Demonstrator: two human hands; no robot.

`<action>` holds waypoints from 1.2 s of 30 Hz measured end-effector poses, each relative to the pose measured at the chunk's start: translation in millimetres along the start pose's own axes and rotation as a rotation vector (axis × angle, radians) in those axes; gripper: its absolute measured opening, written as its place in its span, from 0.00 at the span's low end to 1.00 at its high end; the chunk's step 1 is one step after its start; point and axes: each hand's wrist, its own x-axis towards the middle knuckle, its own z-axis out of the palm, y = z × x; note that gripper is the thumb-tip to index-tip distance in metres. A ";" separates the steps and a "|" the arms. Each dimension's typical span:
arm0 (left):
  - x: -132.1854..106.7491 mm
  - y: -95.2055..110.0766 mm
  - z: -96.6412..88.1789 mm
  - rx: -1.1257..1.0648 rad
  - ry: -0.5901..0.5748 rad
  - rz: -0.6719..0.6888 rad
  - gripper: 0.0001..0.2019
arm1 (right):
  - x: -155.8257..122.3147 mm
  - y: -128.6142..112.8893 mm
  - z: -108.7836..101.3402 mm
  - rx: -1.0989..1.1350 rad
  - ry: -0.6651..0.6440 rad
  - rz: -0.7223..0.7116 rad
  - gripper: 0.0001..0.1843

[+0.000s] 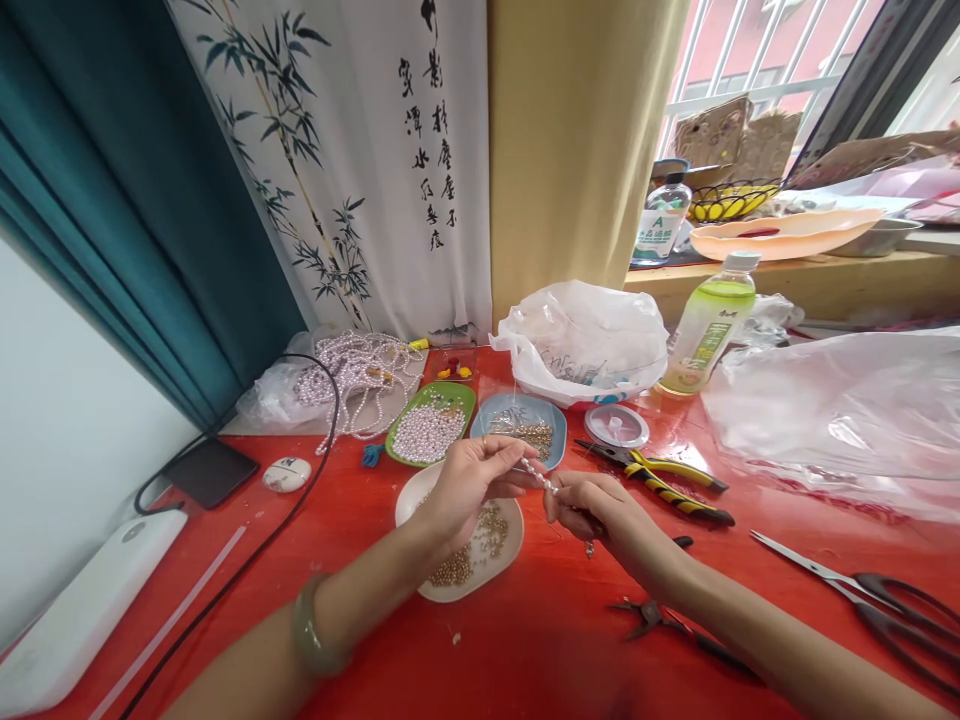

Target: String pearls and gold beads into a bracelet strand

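Observation:
My left hand (471,483) is pinched on one end of a short strand of pearl beads (538,475), above a white dish of small gold beads (480,560). My right hand (592,510) is closed on the strand's other end, its fingers curled; a small bead end hangs below it. The two hands nearly touch over the red table (525,640). A green leaf-shaped dish of pearls (429,425) and a blue dish of gold findings (525,425) lie just beyond the hands.
Yellow-handled pliers (660,480), a thread spool (616,426), small dark pliers (660,620) and scissors (862,590) lie at the right. Pearl strands in a bag (352,380), a phone (210,470), a cable and a white box (82,610) are left. A bagged bowl (581,345) and a bottle (709,325) stand behind.

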 end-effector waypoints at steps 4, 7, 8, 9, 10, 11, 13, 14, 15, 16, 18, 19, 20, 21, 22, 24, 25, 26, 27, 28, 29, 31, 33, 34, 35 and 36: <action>-0.1 -0.4 0.3 0.000 -0.005 -0.011 0.10 | 0.6 -0.4 0.4 -0.027 0.007 -0.009 0.11; -0.7 -0.3 0.6 -0.002 -0.014 -0.012 0.10 | 0.7 0.9 0.0 -0.004 -0.014 -0.021 0.09; -0.9 -0.2 0.8 -0.002 -0.017 -0.009 0.10 | 0.6 1.3 -0.2 0.001 -0.018 -0.023 0.08; -1.0 -0.2 0.9 -0.003 -0.020 -0.005 0.10 | 0.5 1.5 -0.4 0.003 -0.017 -0.024 0.08; -1.1 -0.2 1.1 -0.005 -0.023 -0.001 0.09 | 0.4 1.5 -0.6 0.004 -0.013 -0.025 0.08; -1.2 -0.3 1.4 -0.009 -0.029 0.005 0.09 | 0.2 1.1 -0.7 0.004 -0.010 -0.024 0.08; -1.2 -0.7 1.8 -0.014 -0.042 0.023 0.09 | -0.2 -0.3 -0.3 -0.004 -0.002 -0.020 0.10; -1.2 -0.9 1.9 -0.014 -0.046 0.030 0.08 | -0.4 -1.3 0.1 -0.013 0.007 -0.014 0.10; -1.2 -1.2 2.0 -0.012 -0.048 0.037 0.08 | -0.6 -2.3 0.7 -0.025 0.018 -0.003 0.11; -1.2 -1.5 2.1 -0.011 -0.048 0.041 0.08 | -0.7 -3.3 1.3 -0.039 0.027 0.008 0.11; -1.2 -1.9 2.2 -0.011 -0.044 0.044 0.08 | -0.8 -4.5 2.3 -0.060 0.048 0.029 0.12; -1.3 -2.0 2.2 -0.012 -0.043 0.044 0.08 | -0.8 -4.7 2.5 -0.066 0.054 0.036 0.12; -1.5 -2.0 2.4 -0.011 -0.043 0.044 0.08 | -0.7 -4.6 2.4 -0.069 0.053 0.041 0.12; -1.7 -1.9 2.5 -0.010 -0.044 0.043 0.09 | -0.7 -4.3 2.2 -0.070 0.049 0.044 0.11; -2.0 -1.7 2.7 -0.006 -0.048 0.041 0.09 | -0.7 -3.8 1.7 -0.068 0.042 0.045 0.10; -2.5 -1.5 3.2 0.008 -0.053 0.035 0.10 | -0.7 -2.5 0.7 -0.057 0.019 0.035 0.09; -2.7 -1.5 3.4 0.019 -0.055 0.032 0.10 | -0.6 -1.9 0.4 -0.049 0.006 0.029 0.08; -2.9 -1.6 3.6 0.033 -0.054 0.032 0.10 | -0.6 -1.4 0.2 -0.044 -0.004 0.023 0.08; -2.9 -1.8 3.8 0.047 -0.050 0.037 0.10 | -0.6 -1.2 0.3 -0.042 -0.009 0.013 0.08; -2.8 -2.1 4.0 0.057 -0.045 0.048 0.10 | -0.7 -1.4 0.8 -0.045 -0.010 0.005 0.07; -2.7 -2.4 4.2 0.066 -0.042 0.062 0.10 | -0.8 -1.9 1.4 -0.054 -0.005 0.000 0.08; -2.5 -2.8 4.4 0.083 -0.039 0.092 0.10 | -1.3 -3.9 3.1 -0.083 0.016 0.008 0.09; -2.8 -2.6 4.7 0.108 -0.036 0.112 0.10 | -1.8 -6.0 4.5 -0.114 0.041 0.035 0.11; -3.2 -2.2 4.9 0.121 -0.033 0.117 0.10 | -1.9 -6.5 4.7 -0.128 0.053 0.048 0.12; -3.7 -1.7 5.0 0.134 -0.030 0.121 0.10 | -1.8 -6.5 4.6 -0.137 0.060 0.054 0.12; -4.2 -1.1 5.2 0.144 -0.026 0.124 0.10 | -1.5 -5.8 4.1 -0.141 0.062 0.054 0.12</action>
